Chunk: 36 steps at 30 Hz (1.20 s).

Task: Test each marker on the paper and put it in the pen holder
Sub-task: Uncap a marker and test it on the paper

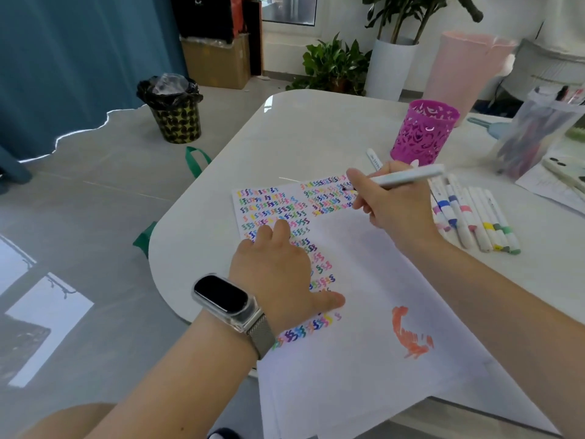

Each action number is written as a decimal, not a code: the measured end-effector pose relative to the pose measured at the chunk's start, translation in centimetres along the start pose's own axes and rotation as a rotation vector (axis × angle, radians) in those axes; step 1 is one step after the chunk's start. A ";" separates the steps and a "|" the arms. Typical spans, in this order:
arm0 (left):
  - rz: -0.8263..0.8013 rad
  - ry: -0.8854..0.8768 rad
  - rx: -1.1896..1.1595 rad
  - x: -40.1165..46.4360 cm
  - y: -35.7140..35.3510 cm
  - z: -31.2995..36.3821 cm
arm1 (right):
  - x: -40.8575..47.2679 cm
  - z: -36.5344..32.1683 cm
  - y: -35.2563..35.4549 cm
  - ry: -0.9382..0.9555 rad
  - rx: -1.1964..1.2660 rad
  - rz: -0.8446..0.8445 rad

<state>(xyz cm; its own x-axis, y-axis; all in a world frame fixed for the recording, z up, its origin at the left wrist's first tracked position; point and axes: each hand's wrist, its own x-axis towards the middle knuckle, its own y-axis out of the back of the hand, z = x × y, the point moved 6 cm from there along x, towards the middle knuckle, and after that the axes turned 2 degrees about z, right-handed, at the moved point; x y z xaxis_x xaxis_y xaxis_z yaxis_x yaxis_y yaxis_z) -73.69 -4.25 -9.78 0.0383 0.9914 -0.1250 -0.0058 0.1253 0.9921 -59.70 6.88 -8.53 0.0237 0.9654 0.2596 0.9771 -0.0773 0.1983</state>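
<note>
Right hand [392, 207]: fingers pinch a white marker [408, 178], dark tip on the paper [364, 312] near its far edge.
Left hand [278, 264]: fingers flat, pressing the paper.
Paper markings: rows of coloured squiggles; one orange scribble [410, 332].
Pen holder [422, 133]: purple, cut-out pattern, far side of bench [300, 137]; contents not visible.
Loose markers [474, 217]: row near right edge.
Clear container [535, 131]: holds pens.
Writing: none legible.

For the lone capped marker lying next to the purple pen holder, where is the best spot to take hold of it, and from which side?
Probably the marker's far capped end, pinched from above. It lies flat on the table, its near end hidden behind the right hand, and the pen holder stands close on its right, so the open left and top sides suit best.
</note>
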 end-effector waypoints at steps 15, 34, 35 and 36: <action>-0.009 0.011 0.020 0.7 -0.2 -0.2 | 1.2 2.9 -3.8 0.024 -0.140 -0.160; -0.002 0.021 -0.013 0.8 -0.1 -0.3 | 1.3 2.7 -4.0 0.060 -0.182 -0.186; 0.000 0.019 -0.007 0.8 -0.2 -0.3 | 1.3 2.7 -4.0 0.061 -0.183 -0.187; 0.004 0.016 -0.002 0.8 -0.2 -0.3 | 1.3 2.6 -4.0 0.062 -0.186 -0.193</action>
<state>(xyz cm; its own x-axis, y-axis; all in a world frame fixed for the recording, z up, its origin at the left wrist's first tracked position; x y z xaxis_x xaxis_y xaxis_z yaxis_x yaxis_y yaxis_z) -73.99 -3.45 -10.05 0.0219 0.9924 -0.1211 -0.0081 0.1213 0.9926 -63.01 9.10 -11.47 -0.1773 0.9501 0.2566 0.9066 0.0563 0.4183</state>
